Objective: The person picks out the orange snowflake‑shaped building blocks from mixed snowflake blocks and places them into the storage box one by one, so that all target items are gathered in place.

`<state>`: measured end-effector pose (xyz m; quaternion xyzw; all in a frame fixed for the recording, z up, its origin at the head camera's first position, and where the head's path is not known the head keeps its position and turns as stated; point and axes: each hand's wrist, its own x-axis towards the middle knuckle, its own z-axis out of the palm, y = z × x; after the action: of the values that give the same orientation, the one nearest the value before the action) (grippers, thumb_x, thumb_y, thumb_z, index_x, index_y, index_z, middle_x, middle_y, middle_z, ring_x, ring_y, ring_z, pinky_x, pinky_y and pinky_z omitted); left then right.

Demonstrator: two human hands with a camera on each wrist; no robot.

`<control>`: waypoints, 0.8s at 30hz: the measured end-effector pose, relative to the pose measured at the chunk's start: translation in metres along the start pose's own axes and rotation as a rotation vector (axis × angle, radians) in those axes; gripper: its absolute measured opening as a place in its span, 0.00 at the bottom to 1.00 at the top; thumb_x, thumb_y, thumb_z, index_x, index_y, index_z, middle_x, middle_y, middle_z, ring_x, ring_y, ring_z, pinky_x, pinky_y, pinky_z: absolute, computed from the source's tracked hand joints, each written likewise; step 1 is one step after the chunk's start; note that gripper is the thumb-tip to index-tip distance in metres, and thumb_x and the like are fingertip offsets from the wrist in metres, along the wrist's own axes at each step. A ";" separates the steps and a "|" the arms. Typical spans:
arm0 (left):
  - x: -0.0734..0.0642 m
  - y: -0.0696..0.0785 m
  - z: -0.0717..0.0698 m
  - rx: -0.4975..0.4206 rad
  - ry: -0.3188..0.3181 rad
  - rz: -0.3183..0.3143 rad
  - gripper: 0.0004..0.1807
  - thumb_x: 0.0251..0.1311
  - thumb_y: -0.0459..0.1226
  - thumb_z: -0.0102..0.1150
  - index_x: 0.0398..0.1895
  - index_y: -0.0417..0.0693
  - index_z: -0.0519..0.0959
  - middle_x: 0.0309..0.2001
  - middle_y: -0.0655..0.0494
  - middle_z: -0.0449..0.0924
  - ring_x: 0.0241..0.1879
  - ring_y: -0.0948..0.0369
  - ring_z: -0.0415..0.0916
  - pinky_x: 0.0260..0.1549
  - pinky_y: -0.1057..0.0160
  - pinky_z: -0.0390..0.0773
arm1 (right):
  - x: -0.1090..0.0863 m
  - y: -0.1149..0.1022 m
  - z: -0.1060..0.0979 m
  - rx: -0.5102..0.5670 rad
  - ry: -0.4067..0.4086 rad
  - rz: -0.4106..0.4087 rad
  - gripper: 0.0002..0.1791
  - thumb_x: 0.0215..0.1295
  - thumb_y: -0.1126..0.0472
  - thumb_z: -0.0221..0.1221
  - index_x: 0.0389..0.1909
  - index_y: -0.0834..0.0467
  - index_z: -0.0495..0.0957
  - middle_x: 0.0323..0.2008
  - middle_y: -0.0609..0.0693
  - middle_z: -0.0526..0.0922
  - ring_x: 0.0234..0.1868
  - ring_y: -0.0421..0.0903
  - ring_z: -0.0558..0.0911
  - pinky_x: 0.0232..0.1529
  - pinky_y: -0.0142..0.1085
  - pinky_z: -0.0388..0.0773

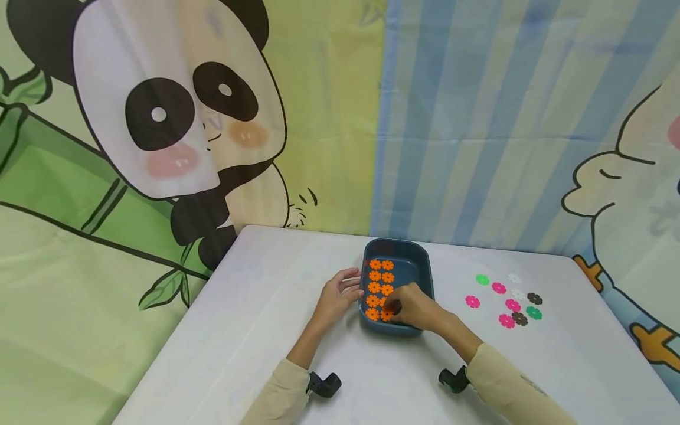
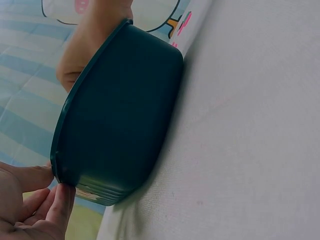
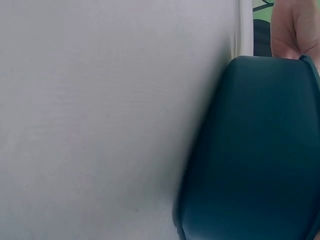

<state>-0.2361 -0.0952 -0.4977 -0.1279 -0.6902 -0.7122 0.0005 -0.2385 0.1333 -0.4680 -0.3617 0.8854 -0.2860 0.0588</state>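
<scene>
A dark blue tray (image 1: 411,268) stands on the white table, with orange flower-shaped pieces (image 1: 374,287) set flat in two columns along its left half. My left hand (image 1: 336,297) is at the tray's left side, its fingertips touching the rim; the left wrist view shows the thumb and fingers against the tray wall (image 2: 117,110). Over the front of the tray, my right hand (image 1: 417,307) has its fingers curled down, with the fingertips at the front orange flower piece (image 1: 386,316) of the second column. The hand partly hides the pieces there. The right wrist view shows mostly the tray's outer wall (image 3: 255,145).
To the right of the tray lie loose flower-shaped pieces: several pink (image 1: 499,288), a light green (image 1: 482,279), a dark green (image 1: 533,313), white (image 1: 514,278) and brown (image 1: 535,298). A printed cloth with a panda (image 1: 175,106) hangs behind the table (image 1: 297,254).
</scene>
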 end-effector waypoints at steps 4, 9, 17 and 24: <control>-0.002 0.008 0.000 0.004 -0.010 -0.003 0.31 0.57 0.21 0.60 0.65 0.27 0.64 0.62 0.33 0.69 0.61 0.38 0.69 0.54 0.65 0.78 | 0.002 0.000 0.001 -0.013 -0.005 0.010 0.12 0.51 0.68 0.72 0.38 0.62 0.86 0.35 0.51 0.87 0.34 0.43 0.85 0.35 0.27 0.83; -0.008 0.027 0.000 0.013 -0.014 -0.017 0.30 0.57 0.21 0.60 0.64 0.30 0.67 0.61 0.36 0.71 0.61 0.38 0.69 0.53 0.67 0.78 | 0.004 0.000 0.002 -0.003 -0.005 0.007 0.13 0.50 0.69 0.72 0.38 0.63 0.86 0.35 0.52 0.87 0.34 0.44 0.85 0.35 0.27 0.83; -0.012 0.033 0.001 -0.005 -0.009 -0.015 0.29 0.57 0.21 0.60 0.64 0.29 0.67 0.61 0.33 0.70 0.61 0.37 0.69 0.53 0.66 0.78 | 0.004 0.003 0.004 0.026 0.010 -0.004 0.13 0.49 0.69 0.73 0.38 0.63 0.86 0.34 0.53 0.87 0.33 0.45 0.86 0.33 0.25 0.82; -0.011 0.035 -0.002 0.043 -0.028 -0.004 0.30 0.58 0.22 0.60 0.64 0.25 0.65 0.61 0.31 0.70 0.60 0.38 0.70 0.53 0.63 0.79 | 0.002 0.004 -0.002 0.020 0.115 -0.033 0.13 0.49 0.66 0.74 0.37 0.63 0.85 0.35 0.53 0.86 0.35 0.47 0.86 0.36 0.30 0.84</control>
<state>-0.2194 -0.1010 -0.4655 -0.1365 -0.7055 -0.6954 -0.0078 -0.2432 0.1349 -0.4685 -0.3584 0.8784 -0.3161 0.0067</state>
